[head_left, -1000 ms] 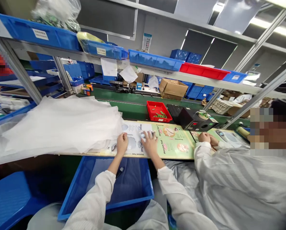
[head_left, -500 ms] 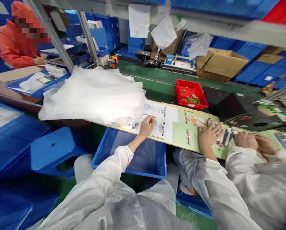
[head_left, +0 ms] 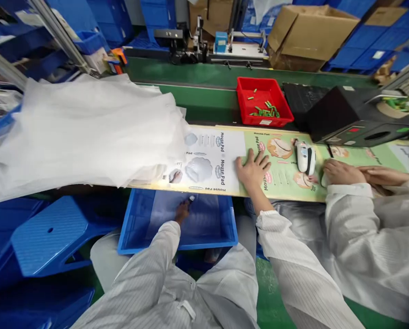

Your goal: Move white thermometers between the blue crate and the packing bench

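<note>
My left hand (head_left: 183, 210) reaches down inside the blue tray (head_left: 177, 246) on my lap, its fingers closed round a small dark item with a light tip (head_left: 191, 199). Fingers spread, my right hand (head_left: 253, 170) lies flat where the white and green Mouse Pad sheets (head_left: 233, 160) meet, holding nothing. To its right, white handheld devices with dark parts (head_left: 305, 157) stand together on the green sheet. A big pile of thin white foam sheets (head_left: 87, 132) covers the left part of the bench.
A red bin (head_left: 241, 103) with small green pieces stands behind the sheets. Beside it is a black box (head_left: 341, 116). At the right, a co-worker's hands (head_left: 348, 173) rest at the bench edge. A blue stool (head_left: 50, 228) stands at the lower left.
My left hand has gone from above the printed sheet down into the tray. My right hand has moved left, off the white devices. The view has tilted down.
</note>
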A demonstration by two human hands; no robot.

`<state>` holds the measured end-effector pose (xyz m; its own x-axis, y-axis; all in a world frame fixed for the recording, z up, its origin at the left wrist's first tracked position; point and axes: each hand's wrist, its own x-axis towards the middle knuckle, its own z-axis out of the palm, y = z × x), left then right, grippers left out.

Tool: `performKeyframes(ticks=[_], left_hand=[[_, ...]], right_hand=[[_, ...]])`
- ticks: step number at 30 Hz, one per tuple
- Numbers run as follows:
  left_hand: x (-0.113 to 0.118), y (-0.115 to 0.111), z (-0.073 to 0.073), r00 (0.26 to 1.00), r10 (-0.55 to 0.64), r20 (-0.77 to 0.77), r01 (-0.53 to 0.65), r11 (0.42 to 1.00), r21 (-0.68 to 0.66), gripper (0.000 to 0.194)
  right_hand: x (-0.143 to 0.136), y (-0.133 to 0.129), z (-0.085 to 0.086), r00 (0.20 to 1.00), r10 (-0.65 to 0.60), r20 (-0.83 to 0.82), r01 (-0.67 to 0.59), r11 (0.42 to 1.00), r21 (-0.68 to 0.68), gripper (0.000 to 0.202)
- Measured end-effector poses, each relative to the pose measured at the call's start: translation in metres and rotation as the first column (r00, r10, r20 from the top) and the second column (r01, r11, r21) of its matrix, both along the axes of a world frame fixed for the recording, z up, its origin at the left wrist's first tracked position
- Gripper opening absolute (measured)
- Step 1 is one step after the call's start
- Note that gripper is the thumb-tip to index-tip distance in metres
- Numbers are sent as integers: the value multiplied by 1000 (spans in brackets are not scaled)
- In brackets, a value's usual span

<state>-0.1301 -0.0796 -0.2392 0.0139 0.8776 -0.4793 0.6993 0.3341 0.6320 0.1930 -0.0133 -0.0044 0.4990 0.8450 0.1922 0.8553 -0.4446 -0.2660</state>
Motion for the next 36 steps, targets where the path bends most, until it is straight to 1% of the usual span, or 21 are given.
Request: performKeyframes(ticks=[3,6,10,13,14,16,18,20,22,24,25,26,27,28,29,30,31,32,34,35,36], left_hand=[[3,-7,-11,994,47,-98,-47,999,2,29],[0,-4,-13,988,78,-133,-76,997,26,31],[-4,10,-4,995,71,-77,-72,997,-12,22],[-2,10,8,999,51,3,-50,997,-53,15],[-1,8,13,999,42,34,-39,997,-61,16],[-1,-3,27,995,32,89,-25,997,-73,26],[-2,-20,46,990,41,135,-32,997,-70,35],[-2,-45,69,984,54,170,-45,997,-55,39],[1,-74,94,966,36,255,-26,999,-44,46],[9,-103,115,917,21,399,0,999,-52,55],[13,-117,124,875,38,482,-9,998,-62,58],[18,-129,133,827,83,556,-45,996,-81,59],[22,-139,141,776,150,612,-106,989,-108,59],[25,-148,149,725,221,652,-174,975,-138,58],[26,-156,157,682,282,675,-240,958,-158,56],[26,-163,166,653,321,686,-294,942,-161,53],[25,-168,174,643,332,691,-332,933,-139,49],[23,-173,184,649,317,692,-353,931,-95,46],[18,-178,203,677,266,686,-367,930,1,40],[16,-179,212,683,244,688,-366,930,33,39],[15,-177,222,679,219,701,-357,932,55,40]], right_hand=[[-2,-1,1,1000,-3,11,3,1000,16,81],[-4,-2,0,1000,-2,14,1,1000,23,81],[-2,-1,-2,1000,8,21,-9,1000,30,81],[-1,-1,-4,999,1,39,-2,1000,29,81],[-1,-1,-5,999,-2,45,0,1000,27,81],[-2,-1,-6,999,0,55,-1,1000,22,81],[-2,-1,-7,999,8,54,-8,1000,17,80],[2,1,-6,999,8,41,-9,1000,23,80],[9,3,-2,1000,3,19,-4,998,60,78],[11,-2,4,998,46,-42,-40,989,141,69],[8,-9,7,990,98,-102,-75,976,202,65],[0,-21,11,968,171,-183,-118,955,271,62],[-14,-39,14,925,260,-276,-160,928,338,60],[-33,-62,17,857,361,-368,-210,896,391,59],[-56,-89,19,768,452,-455,-257,867,427,58],[-81,-118,18,676,525,-518,-332,844,421,55],[-108,-148,16,559,595,-577,-453,802,388,55],[-133,-175,14,466,608,-643,-506,779,370,63],[-173,-214,12,370,524,-767,-464,819,336,81],[-186,-224,15,343,475,-810,-409,852,327,89],[-193,-227,20,321,432,-843,-353,881,316,93]])
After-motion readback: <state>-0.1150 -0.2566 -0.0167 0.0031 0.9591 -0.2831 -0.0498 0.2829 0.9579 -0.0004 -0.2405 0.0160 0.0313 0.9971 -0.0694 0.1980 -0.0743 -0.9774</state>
